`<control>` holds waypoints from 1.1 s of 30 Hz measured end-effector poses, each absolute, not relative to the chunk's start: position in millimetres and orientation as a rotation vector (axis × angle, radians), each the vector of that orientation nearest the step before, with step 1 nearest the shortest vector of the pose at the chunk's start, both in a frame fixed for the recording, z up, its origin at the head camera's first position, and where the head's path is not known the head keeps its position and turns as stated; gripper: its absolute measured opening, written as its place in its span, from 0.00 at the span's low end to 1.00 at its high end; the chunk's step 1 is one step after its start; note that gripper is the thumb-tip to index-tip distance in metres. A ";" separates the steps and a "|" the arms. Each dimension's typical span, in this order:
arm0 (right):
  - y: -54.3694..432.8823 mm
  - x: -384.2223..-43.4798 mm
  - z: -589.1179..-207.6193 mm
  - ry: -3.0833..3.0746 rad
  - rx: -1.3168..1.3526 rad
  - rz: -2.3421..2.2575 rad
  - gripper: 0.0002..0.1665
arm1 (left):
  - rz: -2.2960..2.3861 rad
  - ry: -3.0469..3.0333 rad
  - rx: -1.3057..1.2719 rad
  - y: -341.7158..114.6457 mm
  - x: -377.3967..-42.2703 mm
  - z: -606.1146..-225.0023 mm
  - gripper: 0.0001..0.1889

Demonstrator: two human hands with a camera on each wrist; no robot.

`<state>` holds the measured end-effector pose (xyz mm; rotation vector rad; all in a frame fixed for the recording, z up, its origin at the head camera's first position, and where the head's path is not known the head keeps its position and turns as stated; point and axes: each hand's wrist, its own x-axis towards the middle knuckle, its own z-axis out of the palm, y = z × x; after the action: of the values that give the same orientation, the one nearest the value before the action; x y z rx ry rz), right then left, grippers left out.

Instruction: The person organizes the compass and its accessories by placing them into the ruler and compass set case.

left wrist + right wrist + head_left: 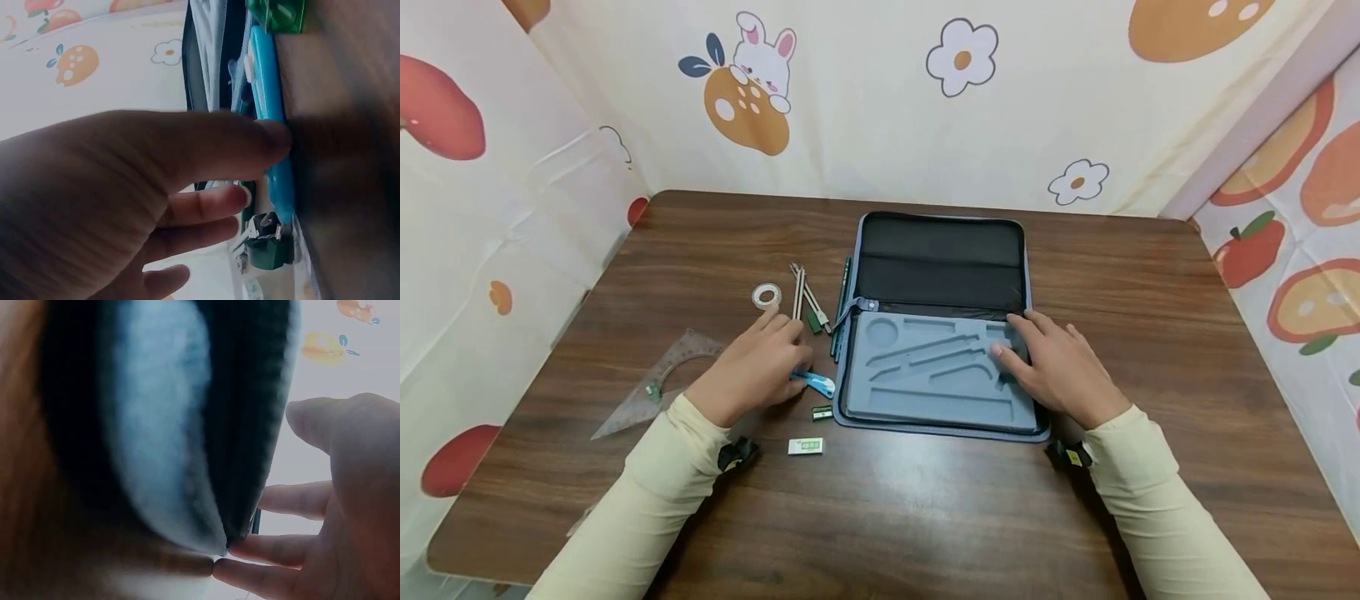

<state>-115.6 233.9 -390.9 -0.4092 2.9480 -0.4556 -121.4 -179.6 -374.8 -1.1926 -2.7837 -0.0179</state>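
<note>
My left hand (758, 360) is over a blue utility knife (817, 383) lying on the table. In the left wrist view its thumb overlaps the knife's (269, 81) near side, while the other fingers extend on the far side, apart from it. My right hand (1060, 363) rests at the right edge of an open zip case (940, 432), thumb over the blue-grey moulded tray (887, 404) inside. In the right wrist view the fingers touch the case's side. The tray's visible shaped recesses hold nothing.
Left of the case lie a tape roll (766, 296), metal compasses (816, 310), dark pencils (842, 300) and a clear set square (655, 387). A green sharpener (822, 412) and white eraser (805, 447) lie nearer me. Patterned curtains (880, 125) stand behind the table.
</note>
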 end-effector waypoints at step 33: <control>232.7 -112.1 -388.6 2.944 -0.424 -0.442 0.45 | -0.255 -2.437 -1.148 -155.6 -102.5 -379.0 0.08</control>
<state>-112.1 232.7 -388.6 -0.4239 2.9445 -0.4423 -102.5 -155.6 -379.0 -1.1479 -2.4365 -0.2546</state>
